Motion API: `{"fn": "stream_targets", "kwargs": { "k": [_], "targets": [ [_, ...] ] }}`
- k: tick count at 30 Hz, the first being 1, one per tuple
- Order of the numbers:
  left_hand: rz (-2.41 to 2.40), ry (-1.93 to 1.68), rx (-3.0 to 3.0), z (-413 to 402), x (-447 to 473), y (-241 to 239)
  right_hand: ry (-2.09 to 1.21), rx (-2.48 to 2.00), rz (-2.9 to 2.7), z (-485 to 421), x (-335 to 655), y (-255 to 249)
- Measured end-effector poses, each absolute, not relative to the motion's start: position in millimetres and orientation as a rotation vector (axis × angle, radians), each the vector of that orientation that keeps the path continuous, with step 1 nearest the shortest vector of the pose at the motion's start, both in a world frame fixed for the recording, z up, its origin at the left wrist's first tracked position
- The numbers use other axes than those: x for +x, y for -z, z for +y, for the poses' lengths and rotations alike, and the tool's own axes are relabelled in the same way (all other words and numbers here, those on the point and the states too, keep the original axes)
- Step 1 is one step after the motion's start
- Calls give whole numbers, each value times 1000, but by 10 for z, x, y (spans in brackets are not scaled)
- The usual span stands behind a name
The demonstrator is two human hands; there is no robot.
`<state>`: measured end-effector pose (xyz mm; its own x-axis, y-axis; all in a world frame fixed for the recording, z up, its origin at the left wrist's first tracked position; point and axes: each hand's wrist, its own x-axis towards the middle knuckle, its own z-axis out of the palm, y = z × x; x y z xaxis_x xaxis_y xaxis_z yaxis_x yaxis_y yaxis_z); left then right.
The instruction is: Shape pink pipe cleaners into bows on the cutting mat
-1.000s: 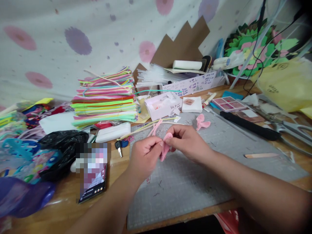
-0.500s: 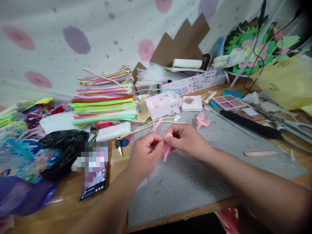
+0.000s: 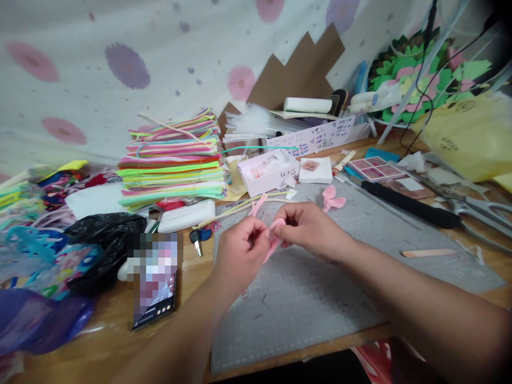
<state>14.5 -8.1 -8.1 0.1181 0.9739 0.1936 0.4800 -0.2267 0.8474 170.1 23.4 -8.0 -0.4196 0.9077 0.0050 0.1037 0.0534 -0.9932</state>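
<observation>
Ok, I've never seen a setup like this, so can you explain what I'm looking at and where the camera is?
There's no robot here, just a person's two bare hands. The camera is worn on that person's head, looking forward and down, so the arms reach in from the bottom. The left hand and right hand meet, pinching a small fuzzy pink piece between their fingertips. Below them is a grey mat; another pink piece and a flat wooden stick lie on it. Off to the left are a phone and a stack of colourful fuzzy strips.
</observation>
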Motion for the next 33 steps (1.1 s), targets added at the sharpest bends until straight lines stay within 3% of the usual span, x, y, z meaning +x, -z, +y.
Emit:
{"fn": "stream_targets", "kwargs": {
  "k": [6,20,28,33],
  "targets": [
    [1207,-965,1424,-51,147,27,-1530,-874,-1526,275,1723,114],
    [1149,-861,1259,-80,203,70,-1215,-944,-1522,267,1739,76],
    [1054,-981,1405,-97,168,109,-1362,-831,-1291,242,1700,104],
    [1078,-1035,1310,-90,176,133,-1452,-818,-1479,259,1737,81]
  ]
}}
